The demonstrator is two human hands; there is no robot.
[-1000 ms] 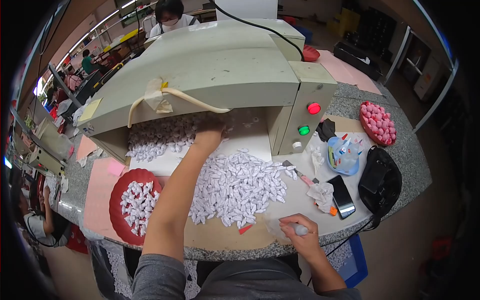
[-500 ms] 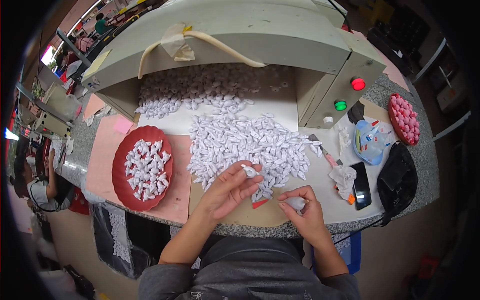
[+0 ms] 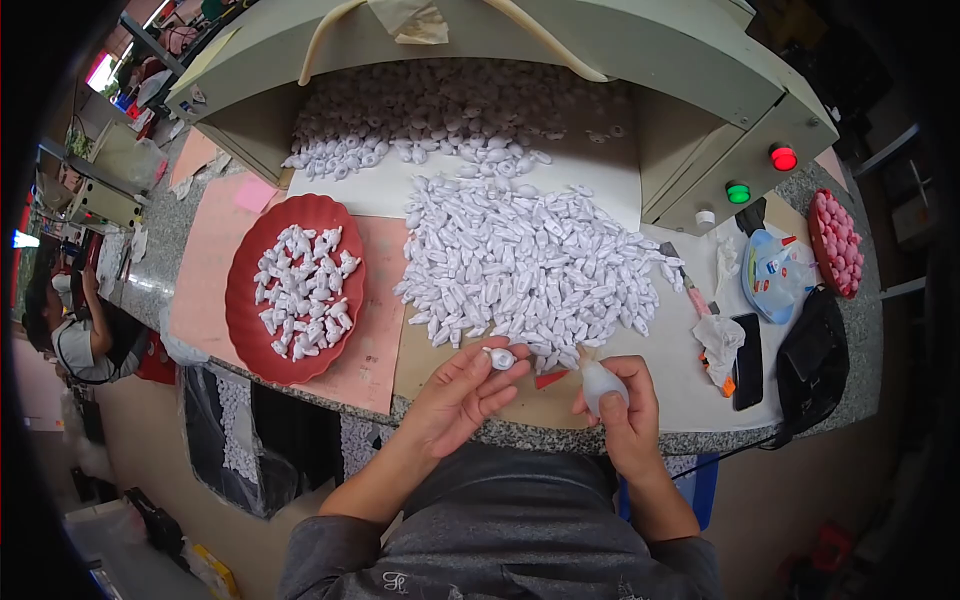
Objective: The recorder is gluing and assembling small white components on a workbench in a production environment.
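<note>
Here, I am looking down on a worktop where my left hand is pinching one small white piece between its fingertips, at the near edge of a big pile of white pieces, probably to bring it up for work. My right hand is wrapping closed around a small white squeeze bottle, its tip pointing toward that piece. A red tray holding more pieces is sitting to the left, within easy reach.

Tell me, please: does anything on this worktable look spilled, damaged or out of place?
Nothing looks damaged. The loose heap of small white pieces spreads over the table from the machine's opening, unlike the pieces gathered in the red tray.
</note>
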